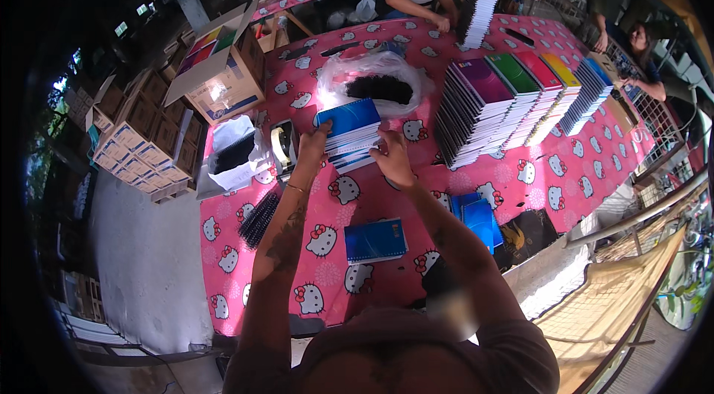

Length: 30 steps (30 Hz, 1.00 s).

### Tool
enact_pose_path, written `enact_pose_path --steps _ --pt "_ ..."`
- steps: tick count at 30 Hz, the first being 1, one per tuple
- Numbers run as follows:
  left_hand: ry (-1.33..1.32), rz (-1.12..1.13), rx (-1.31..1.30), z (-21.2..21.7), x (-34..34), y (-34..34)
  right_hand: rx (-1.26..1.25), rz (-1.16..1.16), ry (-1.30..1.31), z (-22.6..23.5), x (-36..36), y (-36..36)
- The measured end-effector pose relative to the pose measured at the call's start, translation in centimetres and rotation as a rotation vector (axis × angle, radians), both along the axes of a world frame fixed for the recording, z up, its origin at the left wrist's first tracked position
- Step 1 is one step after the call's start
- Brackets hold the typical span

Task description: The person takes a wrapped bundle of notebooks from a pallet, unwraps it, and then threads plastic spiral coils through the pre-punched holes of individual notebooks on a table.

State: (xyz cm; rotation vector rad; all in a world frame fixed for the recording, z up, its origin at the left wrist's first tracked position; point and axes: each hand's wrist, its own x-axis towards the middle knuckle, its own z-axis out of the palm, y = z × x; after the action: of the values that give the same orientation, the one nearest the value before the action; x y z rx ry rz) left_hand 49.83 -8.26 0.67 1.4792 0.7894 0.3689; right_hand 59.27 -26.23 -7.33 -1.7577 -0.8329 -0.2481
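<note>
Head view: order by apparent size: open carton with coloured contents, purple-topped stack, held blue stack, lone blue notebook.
1. Open carton
2. Purple-topped stack
3. Held blue stack
4. Lone blue notebook
Apparent size only; camera distances differ.

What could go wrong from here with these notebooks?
The blue notebook stack between the left hand and right hand looks uneven, so it might slide apart if either hand slips.
The black coils lie close beside the left forearm, which might brush them askew.
The purple-topped notebook stack looks slanted, though the lens may exaggerate that; a bump could perhaps topple it.
</note>
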Motion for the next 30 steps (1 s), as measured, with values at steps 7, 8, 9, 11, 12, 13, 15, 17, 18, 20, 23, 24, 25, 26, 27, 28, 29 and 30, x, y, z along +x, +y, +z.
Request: enact_pose_path --steps 7,8,9,11,12,13,15,17,18,20,23,24,25,26,27,28,29,30 --pt "-0.032 0.006 -0.062 -0.8 0.2 0.4 0.001 -0.061 -0.102 0.2 -0.2 0.0" --pt "-0.042 0.029 -0.078 -1.0 0.1 0.5 -0.013 -0.060 -0.114 0.4 -0.6 0.0" --pt "-0.053 0.049 -0.096 -1.0 0.2 0.3 -0.029 -0.064 -0.127 0.5 -0.9 -0.2" --pt "-0.061 0.065 -0.121 -0.9 0.1 0.3 -0.043 -0.067 -0.132 0.9 -1.2 -0.3" --pt "-0.061 0.057 -0.128 -1.0 0.3 0.5 -0.040 -0.072 -0.128 0.7 -0.9 -0.4" --pt "-0.062 0.050 -0.136 -1.0 0.4 0.6 -0.037 -0.076 -0.124 0.6 -0.6 -0.5" --pt "-0.097 0.046 -0.164 -1.5 0.4 0.9 -0.021 -0.047 -0.124 0.4 0.4 -0.4" --pt "-0.117 0.035 -0.139 -2.0 0.2 1.2 -0.027 -0.030 -0.125 0.0 1.4 -0.4" --pt "-0.118 0.024 -0.098 -2.0 0.0 1.3 -0.039 -0.029 -0.124 0.1 1.7 -0.4" --pt "-0.128 0.020 -0.059 -2.1 -0.2 1.3 -0.067 -0.043 -0.107 0.2 1.8 -0.6" --pt "-0.122 0.043 -0.051 -0.6 -0.9 0.2 -0.134 -0.099 -0.090 0.5 1.5 -1.1" --pt "-0.103 0.055 -0.023 -0.3 -1.3 0.5 -0.157 -0.119 -0.110 0.7 1.1 -0.9" --pt "-0.084 0.067 0.004 0.0 -1.7 0.8 -0.181 -0.138 -0.130 1.0 0.7 -0.7" --pt "-0.056 0.047 -0.005 -0.4 -2.0 1.7 -0.196 -0.140 -0.120 1.3 0.4 -0.5" --pt "-0.030 0.039 -0.007 -1.1 -2.7 3.5 -0.204 -0.131 -0.112 1.8 -0.3 0.1" --pt "-0.004 0.015 -0.017 -1.0 -2.6 3.8 -0.221 -0.138 -0.104 1.8 -0.3 0.2" --pt "-0.030 0.028 -0.036 -1.2 -2.5 3.7 -0.214 -0.118 -0.087 1.9 -0.2 0.3" --pt "-0.056 0.028 -0.060 -0.9 -1.8 2.3 -0.211 -0.112 -0.071 1.4 0.5 0.0"
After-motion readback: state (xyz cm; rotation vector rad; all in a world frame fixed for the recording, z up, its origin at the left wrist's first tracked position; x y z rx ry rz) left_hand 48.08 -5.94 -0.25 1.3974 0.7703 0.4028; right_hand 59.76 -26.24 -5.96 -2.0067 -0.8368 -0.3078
